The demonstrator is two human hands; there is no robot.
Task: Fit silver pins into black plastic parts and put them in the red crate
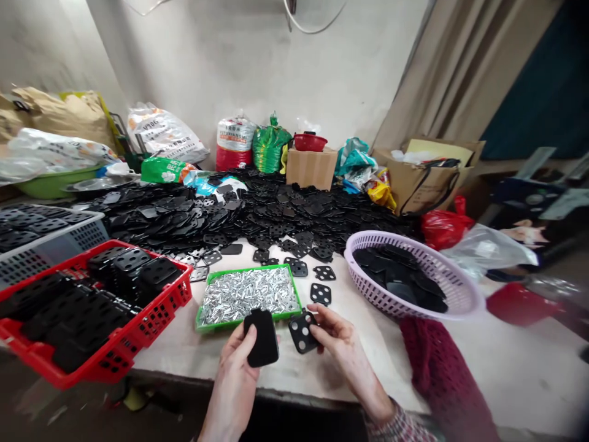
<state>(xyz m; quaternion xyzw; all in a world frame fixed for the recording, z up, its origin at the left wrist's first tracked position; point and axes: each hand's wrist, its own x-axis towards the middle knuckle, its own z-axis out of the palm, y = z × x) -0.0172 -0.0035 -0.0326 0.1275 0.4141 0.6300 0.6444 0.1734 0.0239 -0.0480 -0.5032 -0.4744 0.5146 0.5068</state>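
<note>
My left hand [237,368] is closed on a solid black plate [261,337] with rounded corners and a small tab at its top. Between the fingers and thumb of my right hand [338,344] is a black plate with round holes [301,333]. The two plates are held side by side, slightly apart, over the table's front part. Just beyond them sits a green tray [200,320] full of small silvery metal pins [251,294]. Single holed plates [321,294] lie on the table to the right of the tray.
A red basket [133,331] of stacked holed plates stands at left, beside a grey basket [64,242]. At right, a lilac basket [464,301] holds black plates, with a maroon knitted sleeve [442,368] near it. A large heap of black plates [276,209] spreads across the back, before bags and boxes.
</note>
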